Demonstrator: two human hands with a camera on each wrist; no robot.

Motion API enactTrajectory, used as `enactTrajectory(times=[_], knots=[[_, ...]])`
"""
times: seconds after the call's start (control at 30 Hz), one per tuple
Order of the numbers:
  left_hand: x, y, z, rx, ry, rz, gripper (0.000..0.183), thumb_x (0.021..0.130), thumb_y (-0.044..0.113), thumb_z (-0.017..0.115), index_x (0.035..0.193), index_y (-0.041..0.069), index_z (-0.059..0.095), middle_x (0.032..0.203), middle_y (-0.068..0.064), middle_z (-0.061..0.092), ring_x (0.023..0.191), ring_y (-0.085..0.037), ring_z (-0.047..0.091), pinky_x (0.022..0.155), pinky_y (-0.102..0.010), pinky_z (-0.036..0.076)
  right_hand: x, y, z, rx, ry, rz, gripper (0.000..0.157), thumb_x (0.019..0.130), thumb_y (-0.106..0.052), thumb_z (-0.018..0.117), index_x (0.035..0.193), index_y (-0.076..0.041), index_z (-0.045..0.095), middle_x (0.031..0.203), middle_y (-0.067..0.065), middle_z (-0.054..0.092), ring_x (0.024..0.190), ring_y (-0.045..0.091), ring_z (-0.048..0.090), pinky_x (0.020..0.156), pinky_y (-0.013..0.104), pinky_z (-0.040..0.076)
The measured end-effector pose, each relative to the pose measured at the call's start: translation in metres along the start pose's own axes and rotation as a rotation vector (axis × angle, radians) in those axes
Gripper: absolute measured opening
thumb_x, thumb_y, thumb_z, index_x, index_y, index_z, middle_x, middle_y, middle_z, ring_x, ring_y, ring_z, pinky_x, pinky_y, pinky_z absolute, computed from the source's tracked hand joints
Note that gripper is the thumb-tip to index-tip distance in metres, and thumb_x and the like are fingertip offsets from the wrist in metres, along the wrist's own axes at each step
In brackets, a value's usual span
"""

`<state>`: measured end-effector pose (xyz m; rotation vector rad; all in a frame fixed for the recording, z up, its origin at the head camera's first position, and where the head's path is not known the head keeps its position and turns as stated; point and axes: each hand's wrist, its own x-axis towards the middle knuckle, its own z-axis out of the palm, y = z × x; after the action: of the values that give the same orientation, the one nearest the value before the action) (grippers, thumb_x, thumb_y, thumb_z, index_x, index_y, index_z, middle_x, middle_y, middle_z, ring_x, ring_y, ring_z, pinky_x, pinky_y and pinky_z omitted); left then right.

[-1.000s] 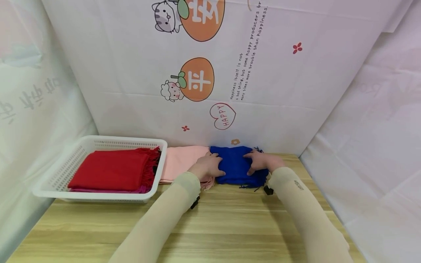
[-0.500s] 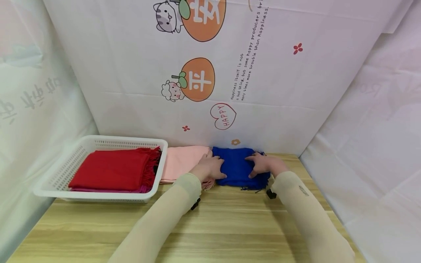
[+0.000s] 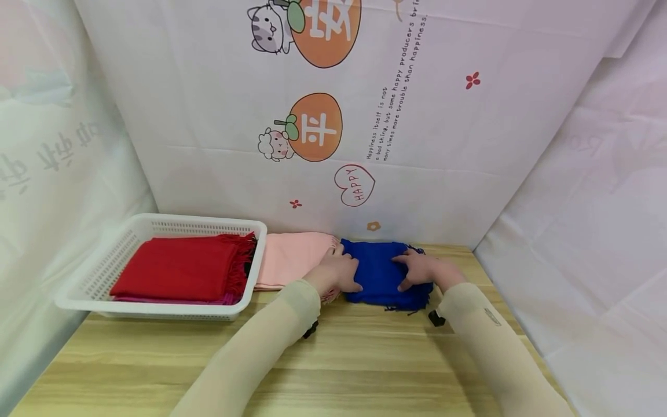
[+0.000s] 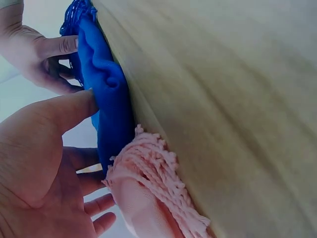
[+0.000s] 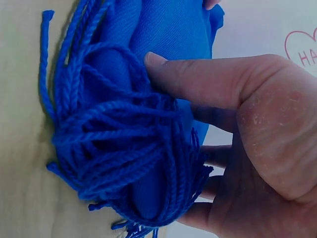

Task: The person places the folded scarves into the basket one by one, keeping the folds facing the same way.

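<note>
A folded blue scarf (image 3: pixel 374 269) with fringe lies on the wooden table by the back wall. My left hand (image 3: pixel 337 271) touches its left end, thumb and fingers spread apart. At the scarf's right end my right hand (image 3: pixel 423 270) rests with thumb and fingers spread on the cloth. Loose blue fringe (image 5: pixel 124 134) hangs along that end in the right wrist view, the thumb pressed close to it. A folded pink scarf (image 3: pixel 292 258) lies directly to the left, its fringe (image 4: pixel 158 163) beside the blue cloth and partly under my left hand.
On the left a white perforated basket (image 3: pixel 156 311) holds a folded red scarf (image 3: pixel 174 269) over a magenta one (image 3: pixel 226 299). Printed white cloth walls (image 3: pixel 427 202) enclose the back and both sides. The wooden table (image 3: pixel 365 365) stretches out in front.
The blue scarf has slid a little toward me and slightly right, away from the back wall, with both hands moving along on it. Basket and pink scarf stay put.
</note>
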<state>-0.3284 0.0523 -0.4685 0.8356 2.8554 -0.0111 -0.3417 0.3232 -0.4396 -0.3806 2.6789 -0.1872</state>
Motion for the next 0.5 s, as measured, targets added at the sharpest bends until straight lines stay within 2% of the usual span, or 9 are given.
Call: enactTrajectory(times=[0.17, 0.4, 0.5], knots=[[-0.012, 0.006, 0.003, 0.001, 0.038, 0.019, 0.079, 0.103, 0.066, 0.07, 0.165, 0.02, 0.056, 0.169, -0.007, 0.051, 0.164, -0.038, 0.026, 0.13, -0.051, 0.026, -0.01, -0.001, 0.006, -0.018, 0.0, 0.006, 0.096, 0.093, -0.036, 0.092, 0.171, -0.009, 0.043, 0.176, 0.036, 0.021, 0.157, 0.061, 0.033, 0.118, 0.075, 0.04], [-0.02, 0.011, 0.006, -0.028, 0.04, 0.01, 0.08, 0.103, 0.065, 0.07, 0.167, 0.02, 0.053, 0.171, -0.007, 0.048, 0.163, -0.037, 0.026, 0.129, -0.051, 0.027, -0.022, -0.007, 0.01, -0.049, 0.003, -0.003, 0.094, 0.092, -0.036, 0.093, 0.169, -0.007, 0.046, 0.174, 0.037, 0.025, 0.154, 0.059, 0.038, 0.116, 0.072, 0.043], [-0.027, 0.013, 0.004, -0.031, 0.048, 0.016, 0.081, 0.102, 0.065, 0.071, 0.167, 0.02, 0.053, 0.171, -0.006, 0.048, 0.161, -0.035, 0.032, 0.128, -0.049, 0.033, -0.027, -0.01, 0.011, -0.055, 0.005, -0.009, 0.094, 0.092, -0.036, 0.093, 0.168, -0.006, 0.047, 0.173, 0.037, 0.026, 0.154, 0.059, 0.039, 0.116, 0.071, 0.044]])
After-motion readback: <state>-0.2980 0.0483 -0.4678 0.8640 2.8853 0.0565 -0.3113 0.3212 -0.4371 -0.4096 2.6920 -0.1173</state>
